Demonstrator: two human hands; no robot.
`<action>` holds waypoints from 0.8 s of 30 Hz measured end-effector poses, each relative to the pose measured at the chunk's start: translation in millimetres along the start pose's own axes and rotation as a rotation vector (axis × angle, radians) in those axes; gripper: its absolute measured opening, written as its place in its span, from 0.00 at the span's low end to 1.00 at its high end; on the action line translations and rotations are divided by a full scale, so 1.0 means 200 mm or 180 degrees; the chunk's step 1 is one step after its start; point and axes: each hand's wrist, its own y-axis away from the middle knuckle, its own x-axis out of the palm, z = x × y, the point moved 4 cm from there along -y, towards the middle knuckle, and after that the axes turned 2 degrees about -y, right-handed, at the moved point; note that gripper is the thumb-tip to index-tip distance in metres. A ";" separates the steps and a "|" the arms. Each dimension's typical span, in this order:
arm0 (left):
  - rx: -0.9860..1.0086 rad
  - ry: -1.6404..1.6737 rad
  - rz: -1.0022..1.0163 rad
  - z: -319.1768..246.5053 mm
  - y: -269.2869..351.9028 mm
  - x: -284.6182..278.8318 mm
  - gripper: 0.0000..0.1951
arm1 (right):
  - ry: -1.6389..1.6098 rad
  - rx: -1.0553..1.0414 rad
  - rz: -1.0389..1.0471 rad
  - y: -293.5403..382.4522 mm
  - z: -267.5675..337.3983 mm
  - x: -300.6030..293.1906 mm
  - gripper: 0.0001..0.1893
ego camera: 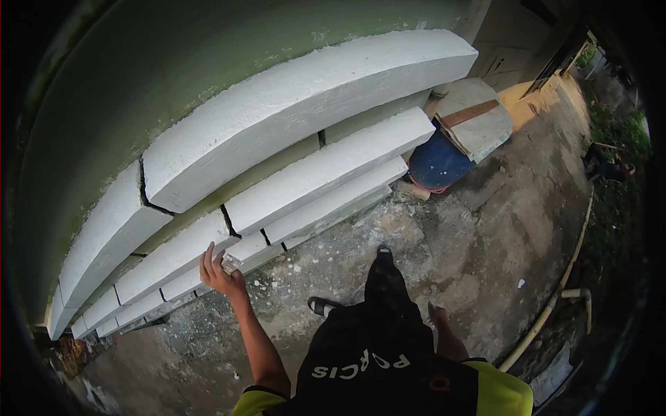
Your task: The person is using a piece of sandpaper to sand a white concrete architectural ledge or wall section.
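Note:
My left hand (222, 275) is raised beside the wall, its fingers curled around a small, crumpled, clear-looking piece (230, 263), perhaps plastic. Its fingertips overlap the edge of the middle white-painted ledge (177, 255); whether they touch it cannot be told. Above runs a broader white ledge (307, 109), split by a dark vertical gap, and a lower white ledge (338, 195) sits under both. My right hand (440, 315) hangs low by my dark trousers, partly hidden by my body. Something dark shows at its fingers, too unclear to name.
A blue drum (442, 158) stands at the ledges' far end, partly covered by a pale board (481, 117). Paint-spotted concrete ground (452, 234) lies underfoot. A pale pipe (541, 325) borders greenery on the right. Another person (606, 166) is at the far right.

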 end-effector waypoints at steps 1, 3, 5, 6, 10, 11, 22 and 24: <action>0.0307 -0.0061 -0.0188 -0.08 0.09 -0.01 0.15 | -0.0345 -0.0298 -0.0124 -0.04 0.17 -0.07 0.32; 0.0222 0.0695 0.0337 -0.27 0.31 0.07 0.20 | -0.0468 -0.0758 -0.0151 -0.14 0.50 -0.16 0.28; 0.0345 0.1129 0.1432 -0.49 0.50 0.22 0.26 | -0.0163 -0.1333 -0.0079 -0.28 0.78 -0.20 0.24; 0.0351 0.1191 0.1807 -0.60 0.58 0.32 0.29 | 0.0420 -0.1813 0.0094 -0.35 0.92 -0.23 0.21; 0.0119 0.1147 0.2404 -0.91 0.83 0.76 0.33 | 0.1321 -0.2228 0.0605 -0.49 1.46 -0.28 0.22; 0.0075 0.1132 0.2561 -0.98 0.86 0.89 0.33 | 0.1589 -0.2757 0.0472 -0.48 1.57 -0.29 0.24; 0.0627 -0.0043 0.3333 -1.23 0.71 1.87 0.43 | 0.1045 -0.1996 0.1036 -0.76 1.38 -0.78 0.19; 0.0539 -0.0198 0.3339 -1.24 0.73 1.86 0.42 | 0.0124 -0.1761 0.1175 -0.83 1.16 -0.91 0.18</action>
